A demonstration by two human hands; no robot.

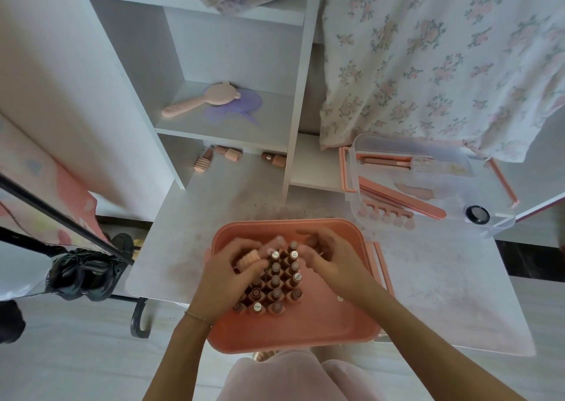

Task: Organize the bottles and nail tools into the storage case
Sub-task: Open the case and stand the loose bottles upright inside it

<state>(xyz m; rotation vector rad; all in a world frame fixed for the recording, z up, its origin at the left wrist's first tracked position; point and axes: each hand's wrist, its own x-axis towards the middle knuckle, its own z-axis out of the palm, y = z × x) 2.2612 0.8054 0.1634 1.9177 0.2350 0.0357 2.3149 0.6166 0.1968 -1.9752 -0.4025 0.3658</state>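
A pink storage case [330,324] sits on the white table in front of me, with several nail polish bottles [276,284] standing upright in rows inside it. My left hand [232,275] is over the case's left side and holds a pink bottle [249,258] between thumb and fingers. My right hand [331,255] hovers over the back right of the rows, its fingers curled and blurred; whether it holds anything is unclear. Three more bottles [227,154] lie on the table under the shelf. A clear tray [428,186] at the right holds nail files, brushes and toe separators.
A white shelf unit [232,116] stands behind the table with a pink hand mirror [201,102] and a purple comb on it. Floral fabric [443,58] hangs at the upper right over the tray. A small black round jar [477,214] sits in the tray's front corner.
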